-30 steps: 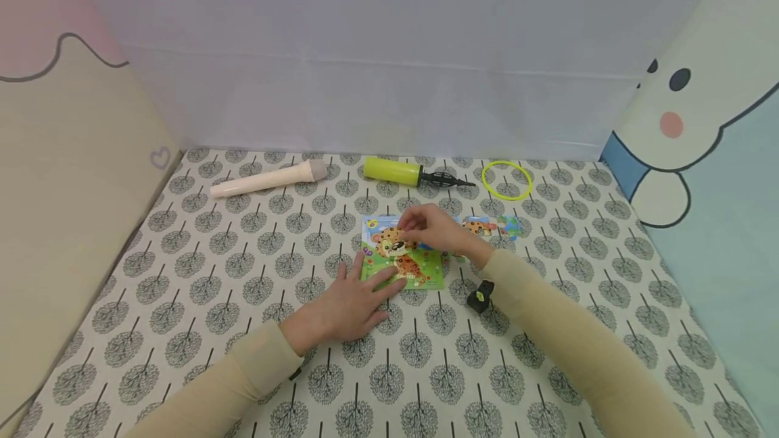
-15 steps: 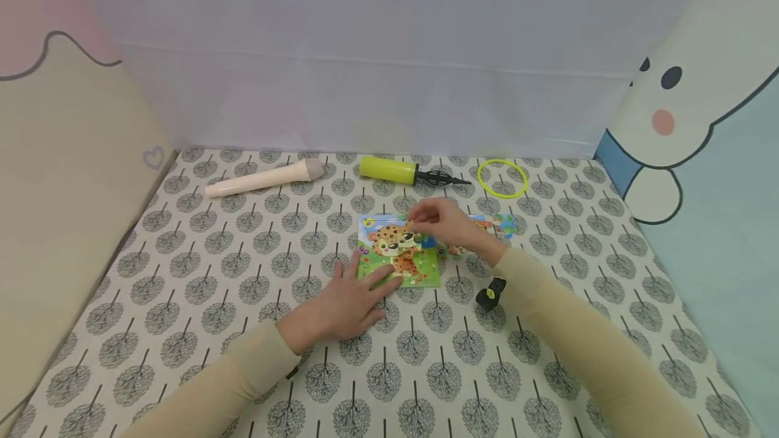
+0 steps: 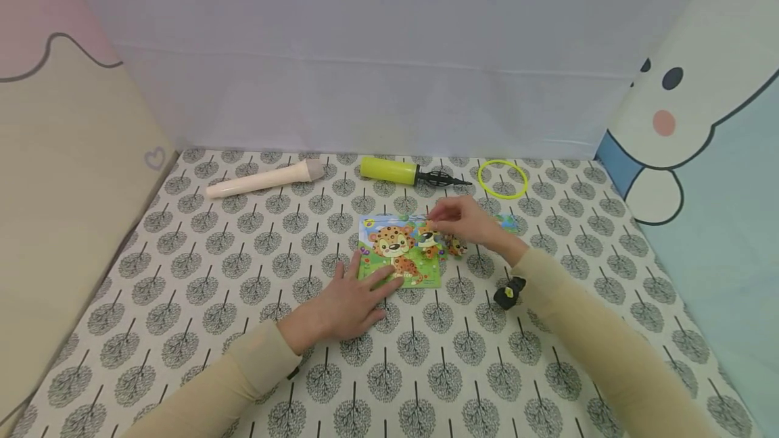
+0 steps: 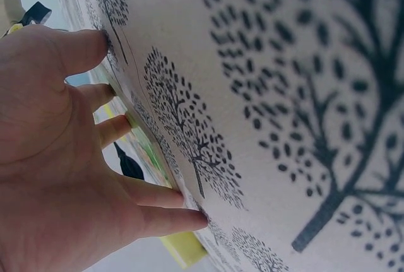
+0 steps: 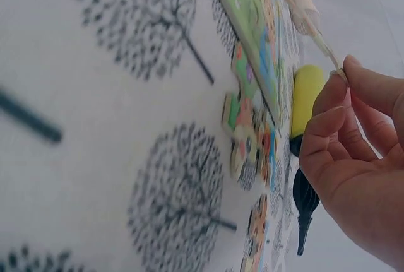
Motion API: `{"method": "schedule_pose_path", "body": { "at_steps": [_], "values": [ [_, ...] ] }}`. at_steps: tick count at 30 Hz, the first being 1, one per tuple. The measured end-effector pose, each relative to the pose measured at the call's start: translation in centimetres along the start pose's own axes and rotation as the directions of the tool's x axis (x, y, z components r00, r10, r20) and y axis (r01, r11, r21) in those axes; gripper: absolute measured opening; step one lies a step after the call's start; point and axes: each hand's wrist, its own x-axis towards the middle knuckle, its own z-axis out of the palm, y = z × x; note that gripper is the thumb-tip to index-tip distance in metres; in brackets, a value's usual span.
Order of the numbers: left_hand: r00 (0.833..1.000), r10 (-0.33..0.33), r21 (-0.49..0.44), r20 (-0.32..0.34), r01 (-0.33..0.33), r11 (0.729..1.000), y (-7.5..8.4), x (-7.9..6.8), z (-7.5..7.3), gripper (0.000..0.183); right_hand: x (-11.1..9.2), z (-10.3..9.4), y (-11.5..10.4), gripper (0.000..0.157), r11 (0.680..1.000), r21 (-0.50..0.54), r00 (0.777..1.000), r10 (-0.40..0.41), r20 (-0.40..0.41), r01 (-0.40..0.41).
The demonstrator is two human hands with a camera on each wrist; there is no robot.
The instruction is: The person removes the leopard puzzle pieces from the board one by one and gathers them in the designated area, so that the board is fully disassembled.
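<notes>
A flat puzzle board with a cartoon leopard on green grass lies mid-table. My left hand rests with spread fingers at its lower left part; in the left wrist view, fingertips of this hand reach the board's edge and the cloth. Thumb and fingers of my right hand pinch a thin puzzle piece over the board's right side. The right wrist view shows this puzzle piece nearly edge-on, raised above the board. Loose puzzle pieces lie right of the board, partly hidden by the right hand.
Along the back lie a pale stick with a grey end, a yellow-green hand pump with a black nozzle, and a yellow-green ring. Another loose puzzle piece shows beyond the right hand. Fabric walls rise behind and beside the table.
My right hand has moved right from over the leopard's face, carrying the pinched puzzle piece, and more of the board now shows. The left hand stays on the board.
</notes>
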Motion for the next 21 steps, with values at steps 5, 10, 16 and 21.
{"method": "schedule_pose_path", "body": {
  "at_steps": [5, 10, 16, 21],
  "values": [
    [1.000, 0.000, 0.007, 0.004, 0.000, 1.000, 0.0, 0.0, 0.0, 0.060, -0.2, -1.0, 3.0, 0.021, 0.999, -0.006, 0.999, 0.048, -0.015, -0.048],
    [1.000, 0.004, 0.018, -0.003, -0.004, 1.000, 0.0, 0.0, 0.2, 0.060, -1.1, -2.0, 4.0, 0.021, 0.998, -0.054, 0.998, 0.041, -0.037, -0.043],
    [1.000, 0.011, 0.024, -0.015, -0.011, 1.000, 0.0, 0.0, 0.2, 0.060, -2.0, -3.0, 4.6, 0.021, 0.995, -0.082, 0.997, 0.057, -0.054, -0.061],
    [1.000, 0.011, 0.024, -0.012, -0.011, 1.000, -0.1, 0.0, 0.2, 0.060, -2.5, -4.0, 5.2, 0.023, 0.992, -0.083, 0.994, 0.089, -0.069, -0.095]
  ]
}}
